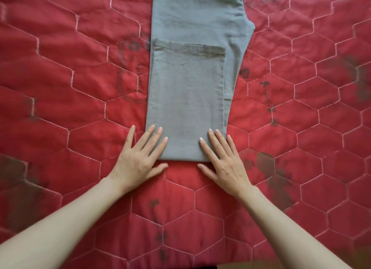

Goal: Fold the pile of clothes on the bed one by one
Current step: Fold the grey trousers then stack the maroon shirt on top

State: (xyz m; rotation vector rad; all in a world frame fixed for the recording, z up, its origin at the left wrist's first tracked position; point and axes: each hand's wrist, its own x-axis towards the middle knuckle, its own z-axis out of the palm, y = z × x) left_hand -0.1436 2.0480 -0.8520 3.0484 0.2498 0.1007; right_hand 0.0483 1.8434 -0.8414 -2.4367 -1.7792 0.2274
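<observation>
**Both hands flat on the folded trousers**

Grey trousers (192, 92) lie lengthwise down the middle of the bed (60, 88), on a red quilt stitched in hexagons. The leg end is folded back on top, its hem lying across the cloth partway up. The left hand (138, 158) and right hand (224, 160) rest at the near fold's two corners, fingers straight and spread, released, pressing the cloth and gripping nothing. Both thumbs lie on the quilt just below the fold.
</observation>
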